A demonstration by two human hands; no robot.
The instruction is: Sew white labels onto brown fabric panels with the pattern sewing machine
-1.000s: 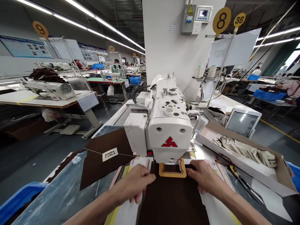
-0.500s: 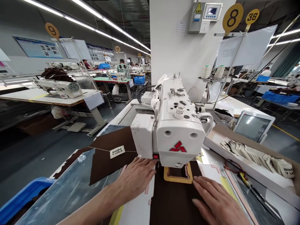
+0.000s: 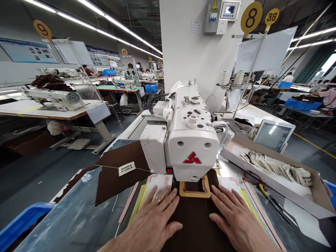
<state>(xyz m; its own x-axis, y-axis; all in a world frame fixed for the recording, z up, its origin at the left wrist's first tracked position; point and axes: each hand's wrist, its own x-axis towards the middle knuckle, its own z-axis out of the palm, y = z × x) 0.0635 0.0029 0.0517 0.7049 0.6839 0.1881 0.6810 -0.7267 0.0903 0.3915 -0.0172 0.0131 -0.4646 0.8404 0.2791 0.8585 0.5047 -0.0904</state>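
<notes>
A white sewing machine (image 3: 187, 140) with a red logo stands in front of me. Under its head sits a tan rectangular clamp frame (image 3: 194, 188) on a dark brown fabric piece (image 3: 195, 220). My left hand (image 3: 153, 220) lies flat with fingers spread on the fabric's left edge and the white template beside it. My right hand (image 3: 235, 218) lies flat, fingers stretched out, on the fabric's right side just below the clamp frame. Neither hand holds anything.
Another dark brown piece with a white "BIMBA Y LOLA" label (image 3: 126, 168) lies left of the machine. A cardboard tray (image 3: 312, 201) of labels and a touch screen (image 3: 273, 136) stand at the right. A blue bin (image 3: 18, 220) is at the lower left. Other workstations and people are behind.
My left hand came back from beside the machine head and now lies flat on the fabric. My right hand stays flat beside the clamp frame. Both had gripped the fabric edge earlier.
</notes>
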